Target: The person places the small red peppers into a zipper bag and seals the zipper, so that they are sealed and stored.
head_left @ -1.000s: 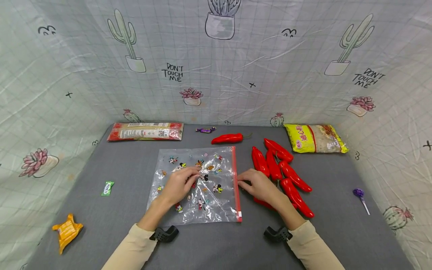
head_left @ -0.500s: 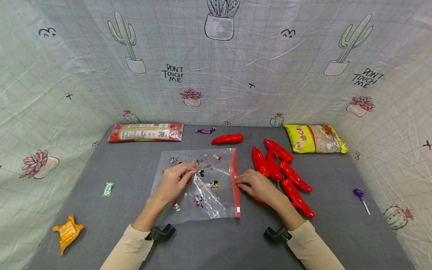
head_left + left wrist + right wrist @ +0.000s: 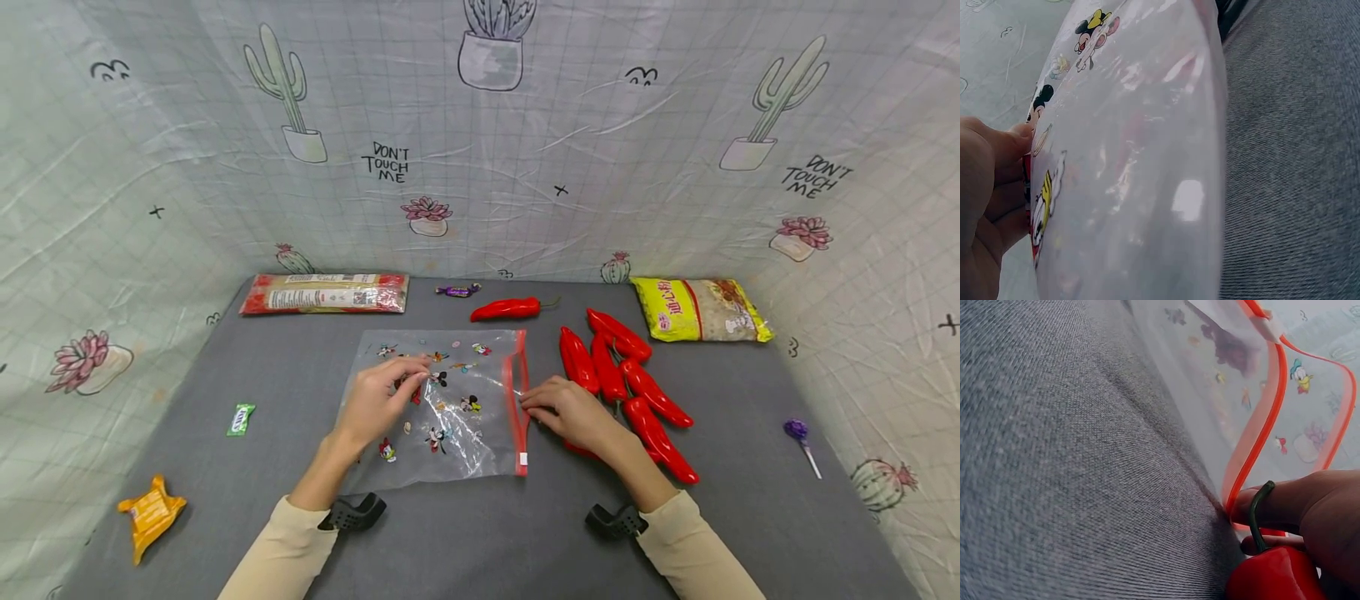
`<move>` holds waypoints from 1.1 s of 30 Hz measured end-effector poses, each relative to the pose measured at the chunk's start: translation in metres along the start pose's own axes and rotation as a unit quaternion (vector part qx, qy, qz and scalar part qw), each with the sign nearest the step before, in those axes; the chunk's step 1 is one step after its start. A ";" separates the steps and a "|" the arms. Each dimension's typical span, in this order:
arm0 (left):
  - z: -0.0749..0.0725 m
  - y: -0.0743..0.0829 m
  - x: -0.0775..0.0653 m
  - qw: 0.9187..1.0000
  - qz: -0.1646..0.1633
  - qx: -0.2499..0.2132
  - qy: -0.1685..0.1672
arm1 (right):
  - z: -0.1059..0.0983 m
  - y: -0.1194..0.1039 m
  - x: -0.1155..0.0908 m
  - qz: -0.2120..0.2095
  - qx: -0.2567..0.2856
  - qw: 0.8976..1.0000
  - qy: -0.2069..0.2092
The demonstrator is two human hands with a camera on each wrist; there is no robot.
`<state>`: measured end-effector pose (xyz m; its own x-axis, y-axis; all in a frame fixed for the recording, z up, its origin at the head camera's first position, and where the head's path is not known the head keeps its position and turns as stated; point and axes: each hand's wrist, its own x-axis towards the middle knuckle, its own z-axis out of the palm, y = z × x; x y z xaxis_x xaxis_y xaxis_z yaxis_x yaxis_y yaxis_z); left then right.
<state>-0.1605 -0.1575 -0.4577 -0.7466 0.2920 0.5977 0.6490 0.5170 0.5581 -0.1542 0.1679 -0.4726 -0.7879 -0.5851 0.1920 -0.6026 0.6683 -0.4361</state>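
Note:
A clear zip bag [image 3: 480, 442] printed with cartoon figures lies in the middle of the table, its red-edged mouth towards the right. My left hand [image 3: 371, 404] pinches the bag's upper film between thumb and fingers, lifting it, as the left wrist view shows. At the mouth, my right hand [image 3: 570, 412] pinches the lower red edge. The two red strips stand apart there, while the white slider [image 3: 523, 458] sits at the near end. Several red peppers [image 3: 652, 429] lie beside and partly under my right hand; one pepper [image 3: 1275, 575] shows close below its fingers.
At the back are a long red-ended packet [image 3: 324, 294], a purple wrapped candy [image 3: 457, 291], a single red pepper [image 3: 506, 309] and a yellow packet [image 3: 701, 310]. A green candy [image 3: 240, 420] and an orange packet [image 3: 152, 518] lie left; a purple lollipop [image 3: 798, 432] lies right.
My left hand has moved left, drawing the bag's upper film with it. The red strips have parted into a gap. My right hand has shifted slightly left onto the bag's edge.

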 end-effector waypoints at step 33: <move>0.003 0.002 -0.002 1.000 -0.008 0.016 -0.020 | -0.065 0.056 0.098 0.099 0.006 0.995 0.009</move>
<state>-0.1578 -0.1546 -0.4599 -0.7622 0.3149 0.5655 0.6327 0.5469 0.5483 -0.2734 0.1781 -0.4209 -0.8935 -0.4337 0.1168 -0.4334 0.7643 -0.4776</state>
